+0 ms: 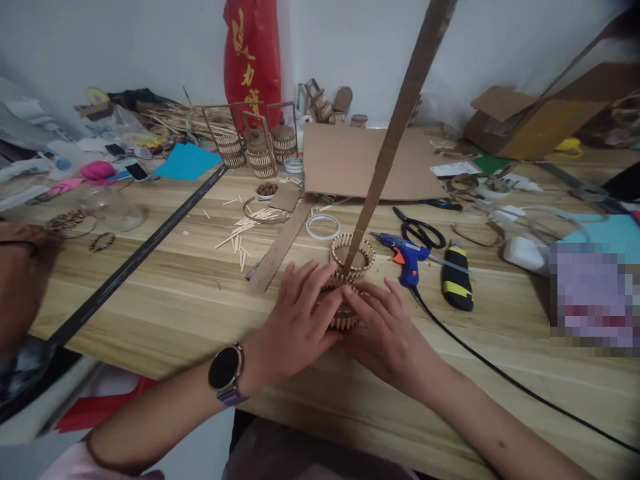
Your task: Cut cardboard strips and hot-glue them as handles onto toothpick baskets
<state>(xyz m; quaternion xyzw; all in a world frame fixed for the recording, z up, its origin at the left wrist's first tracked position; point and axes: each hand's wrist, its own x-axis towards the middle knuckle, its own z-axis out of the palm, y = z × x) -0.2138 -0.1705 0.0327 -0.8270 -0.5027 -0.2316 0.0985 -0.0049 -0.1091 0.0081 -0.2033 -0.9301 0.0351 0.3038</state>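
Both my hands are around a small round basket (344, 323) with pale stick walls, low at the middle of the table. My left hand (297, 327) grips its left side, thumb and fingers curved round it. From the right, my right hand (395, 330) holds it too, its fingertips meeting the left ones at the near rim. A long brown cardboard strip (390, 140) rises from the basket area, leaning right; its lower end is partly hidden by my fingers. Just beyond is a second round stick-walled basket (369, 265). My fingers cover much of the nearer basket.
Right lie a blue glue gun (411, 260), black scissors (430, 233) and a black-yellow cutter (457, 280). Left are a white tape ring (309, 228), loose sticks (239, 233) and a cardboard piece (280, 250). Behind are handled baskets (261, 160) and a cardboard sheet (345, 160). Another person's hand (20, 260) rests far left.
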